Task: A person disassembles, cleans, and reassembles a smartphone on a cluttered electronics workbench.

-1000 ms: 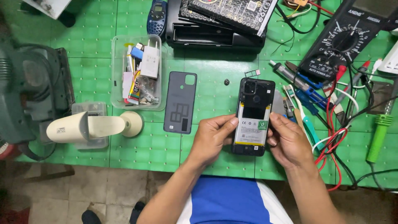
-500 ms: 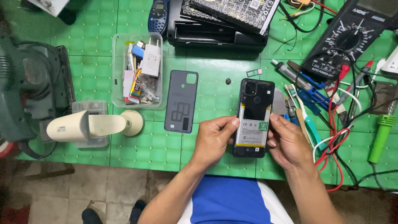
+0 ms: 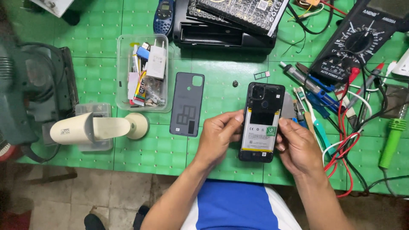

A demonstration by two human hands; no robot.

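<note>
**Opened phone held over the green desk**

The phone (image 3: pixel 262 122) lies back-side up with its cover off, the white-labelled battery showing, and both hands are on it just above the near edge of the desk (image 3: pixel 102 51). In the head view — the only one there is — the left hand (image 3: pixel 218 135) is closed on the phone's left edge, fingers curled around the side, thumb near the battery. The right hand (image 3: pixel 298 145) clamps the right edge in the same way, fingertips pressed against the frame.

Just left of the left hand lies the grey back cover (image 3: pixel 187 103), flat on the desk and apart from the phone. Further left stands a clear plastic box (image 3: pixel 145 72) crammed with small parts and a white charger, and below it a cream-coloured tool (image 3: pixel 96 129) lies on its side. Right of the phone is a clutter of tools — a toothbrush (image 3: pixel 307 108), red and black leads (image 3: pixel 345 140), a green-handled screwdriver (image 3: pixel 392 138). A black multimeter (image 3: pixel 355 40) sits at the top right. A tiny card tray (image 3: pixel 261 75) rests just above the phone.
</note>
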